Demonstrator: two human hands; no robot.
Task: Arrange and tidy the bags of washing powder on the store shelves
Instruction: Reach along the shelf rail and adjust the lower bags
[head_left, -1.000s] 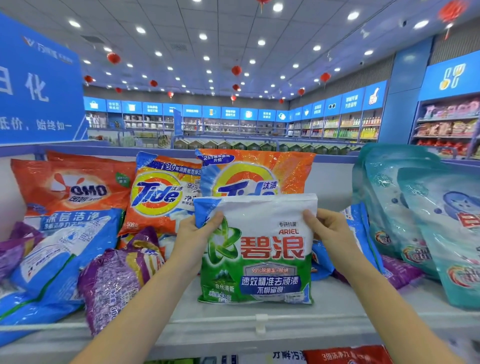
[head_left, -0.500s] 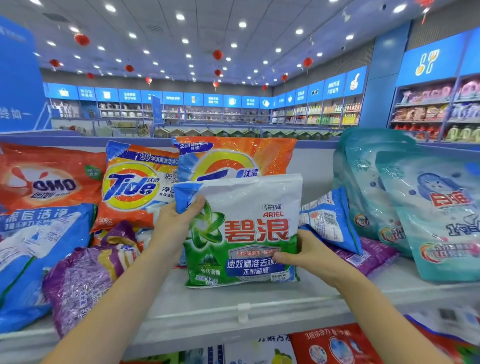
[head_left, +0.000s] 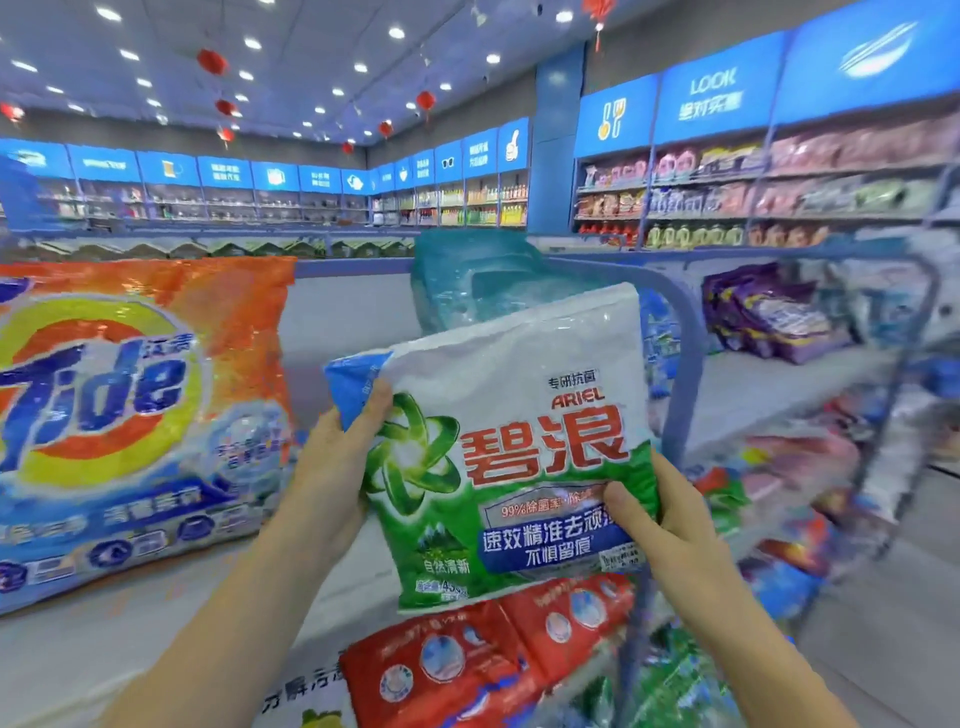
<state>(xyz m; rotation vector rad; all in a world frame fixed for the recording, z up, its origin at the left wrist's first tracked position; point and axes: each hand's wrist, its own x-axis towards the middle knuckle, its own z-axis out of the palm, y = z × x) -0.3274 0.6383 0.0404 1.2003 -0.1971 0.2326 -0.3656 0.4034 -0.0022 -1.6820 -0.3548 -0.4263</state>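
Ariel bag (head_left: 519, 415), right of Tide bag (head_left: 130, 415): your left grip (head_left: 332, 467) pinches its top corner, right grip (head_left: 660, 514) its lower edge.

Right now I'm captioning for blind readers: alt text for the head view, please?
Both hands hold a tilted green and white Ariel bag in the air: the left hand grips its upper left corner, the right hand its lower right edge. An orange Tide bag stands on the shelf to the left; red bags lie below.
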